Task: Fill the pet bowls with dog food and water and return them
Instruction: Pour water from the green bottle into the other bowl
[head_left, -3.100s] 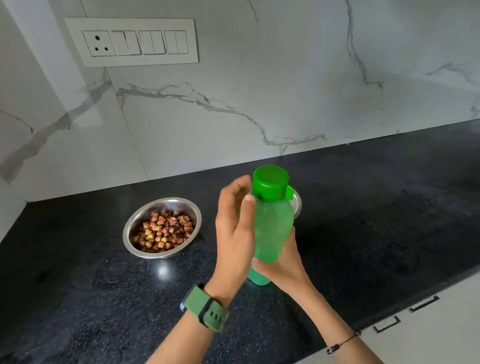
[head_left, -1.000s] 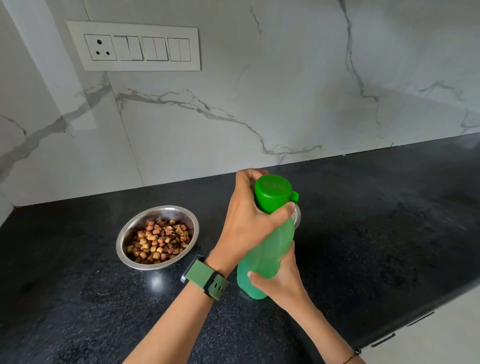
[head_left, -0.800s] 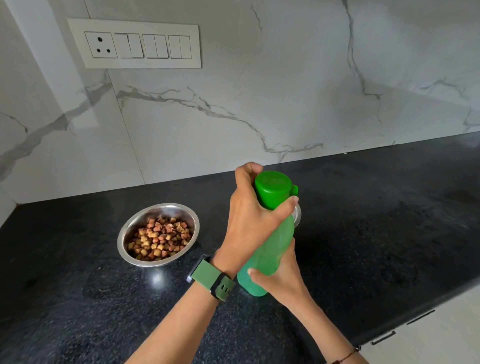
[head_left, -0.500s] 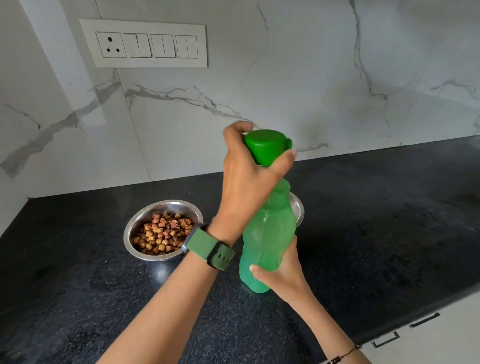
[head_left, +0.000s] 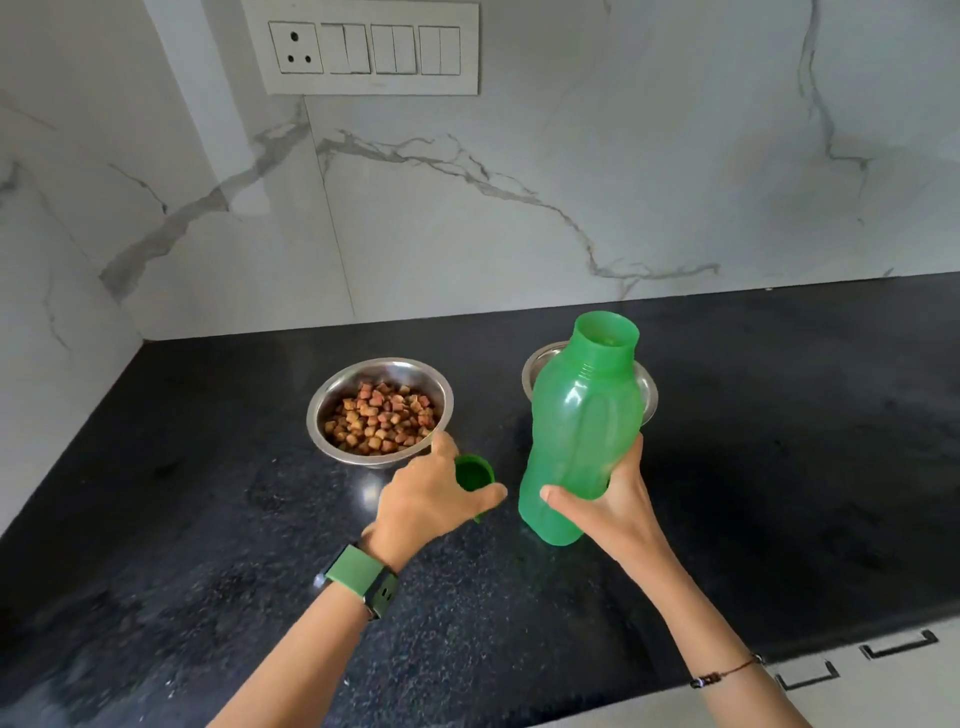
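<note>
bench (head_left: 779, 467): black speckled stone under both hands, wall just beyond.
bottle (head_left: 582, 431): green, uncapped, long axis near upright with the neck tipped slightly away – right hand (head_left: 610, 506) wraps its lower body, fingers and thumb curled round it.
food bowl (head_left: 382, 410): steel, holds kibble, just beyond the left hand (head_left: 434, 499); looks done.
water bowl (head_left: 647, 389): steel, directly behind the bottle, beyond the right hand. Only rim slivers show either side of the neck.
cap (head_left: 474, 474): green, pinched in the left hand low over the bench, between food bowl and bottle. Can't tell whether it touches the bench.
key relation: water bowl lies straight ahead of the bottle mouth, so the pour should be a forward tilt by the right hand – it's the nearer hand and already on the bottle.
hidden: water bowl interior fully blocked, so can't say if it's empty. Water level in the bottle hard to read through the plastic.
stage (my read): food step finished, water pour next.
</note>
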